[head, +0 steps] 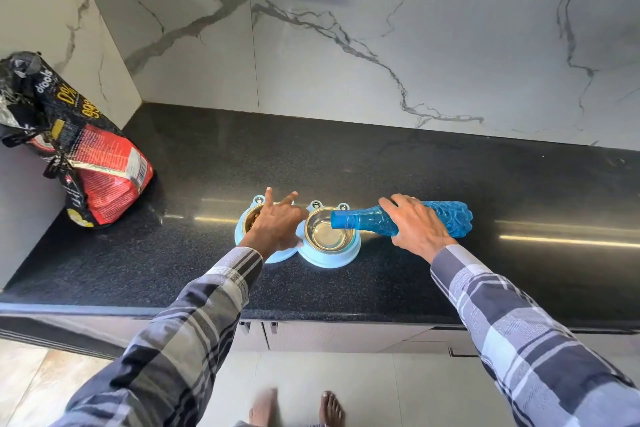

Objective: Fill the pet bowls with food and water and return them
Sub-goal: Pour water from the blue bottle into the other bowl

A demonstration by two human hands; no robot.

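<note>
Right hand (417, 225) grips blue bottle (446, 218) tipped sideways, capped mouth over right steel bowl (327, 236). Left hand (277, 225), fingers spread, empty, above left bowl (250, 220) holding kibble. Both on black surface (346, 166).

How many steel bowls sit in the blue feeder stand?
2. The left bowl, holding kibble, is mostly covered by the left hand. The right bowl lies under the blue bottle tipped by the right hand.

Black speckled stone countertop (346, 163) is carrying a pale blue plastic double feeder with two steel bowls (329, 258). Red-and-black crumpled pet food bag (100, 177) is standing at its left end, well apart.
</note>
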